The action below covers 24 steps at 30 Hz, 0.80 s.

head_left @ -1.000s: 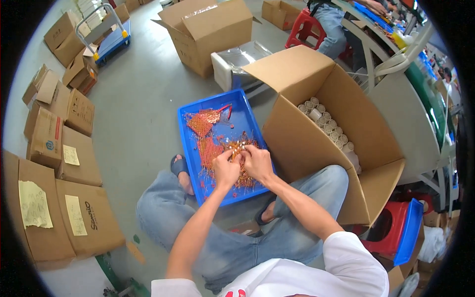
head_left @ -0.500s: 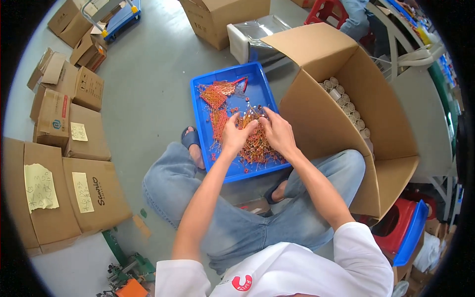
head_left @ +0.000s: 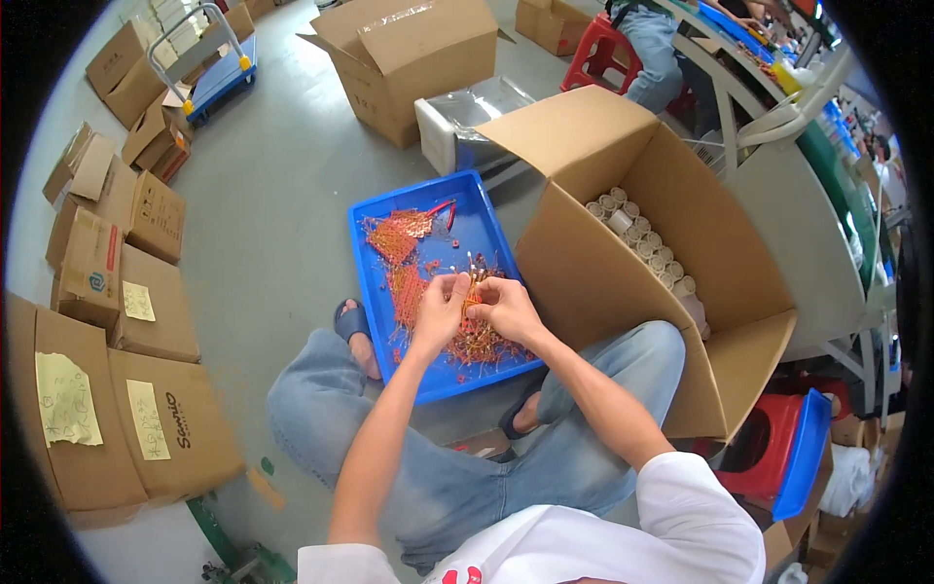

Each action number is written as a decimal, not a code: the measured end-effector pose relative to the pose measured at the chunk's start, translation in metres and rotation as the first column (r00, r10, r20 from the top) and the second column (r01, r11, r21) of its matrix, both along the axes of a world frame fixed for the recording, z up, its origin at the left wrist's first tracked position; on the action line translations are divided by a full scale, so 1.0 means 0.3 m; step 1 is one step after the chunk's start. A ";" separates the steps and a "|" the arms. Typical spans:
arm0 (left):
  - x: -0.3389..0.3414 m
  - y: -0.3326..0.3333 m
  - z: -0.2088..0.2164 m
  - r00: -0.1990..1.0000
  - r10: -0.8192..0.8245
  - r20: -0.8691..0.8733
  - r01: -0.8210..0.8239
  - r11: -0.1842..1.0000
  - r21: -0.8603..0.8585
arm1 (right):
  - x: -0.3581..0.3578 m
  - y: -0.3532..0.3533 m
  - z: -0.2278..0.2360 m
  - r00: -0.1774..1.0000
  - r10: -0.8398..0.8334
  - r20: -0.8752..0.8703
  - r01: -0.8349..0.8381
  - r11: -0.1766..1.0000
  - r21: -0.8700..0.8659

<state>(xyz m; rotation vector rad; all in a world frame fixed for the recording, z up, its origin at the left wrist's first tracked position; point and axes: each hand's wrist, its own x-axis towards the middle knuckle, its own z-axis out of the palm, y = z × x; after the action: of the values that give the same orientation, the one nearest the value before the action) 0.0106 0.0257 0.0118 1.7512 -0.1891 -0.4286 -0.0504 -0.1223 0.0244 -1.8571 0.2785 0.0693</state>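
Between my feet a shallow blue tray (head_left: 477, 216) lies on the floor. A loose pile of tiny orange-red parts with thin wire-like stems (head_left: 477, 348) fills its near right side. More such parts lie in flat, orderly bunches (head_left: 396, 238) along the left. My left hand (head_left: 441, 316) and my right hand (head_left: 509, 313) meet over the pile. Both are closed, fingertips pinched together around a few of the thin-stemmed parts, partly hidden by the fingers. A small red two-legged tool (head_left: 443, 209), perhaps pliers, rests at the tray's far end.
Close on my right stands a large open carton (head_left: 623, 282) holding white rolls (head_left: 642, 234). Stacked cartons (head_left: 161, 316) line the left. Farther off are a hand trolley (head_left: 219, 88), another carton (head_left: 413, 73) and a red stool (head_left: 603, 49) beside a seated person (head_left: 650, 54).
My hands were apart with spread fingers over the pile; now they have come together and closed on some parts. The whole view has shifted, with the scene lower and slightly left.
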 end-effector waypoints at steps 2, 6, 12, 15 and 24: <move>0.009 0.003 0.014 0.958 -0.264 0.114 0.256 0.963 0.080 | 0.000 0.003 0.034 0.993 -0.101 0.053 0.102 0.995 -0.006; -0.021 -0.025 0.042 0.899 -0.251 0.359 0.243 0.968 0.068 | 0.011 -0.017 -0.008 0.968 -0.178 0.177 0.152 0.977 0.152; -0.007 0.006 0.086 0.953 -0.242 0.183 0.200 0.955 0.220 | 0.009 -0.014 0.014 0.931 -0.213 0.297 0.195 0.977 0.090; -0.020 0.017 0.111 0.958 -0.235 0.166 0.194 0.954 0.227 | 0.008 -0.007 0.050 0.955 -0.253 0.152 0.212 0.946 0.244; -0.080 -0.024 0.072 0.929 -0.117 0.352 0.025 0.967 0.254 | -0.007 0.005 -0.008 0.956 -0.142 0.256 0.174 0.979 -0.106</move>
<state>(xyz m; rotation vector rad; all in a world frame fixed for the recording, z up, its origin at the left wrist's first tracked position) -0.0133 0.0185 0.0332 2.0662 -0.4843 -0.1774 -0.0524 -0.1206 0.0221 -1.9400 0.2609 -0.2957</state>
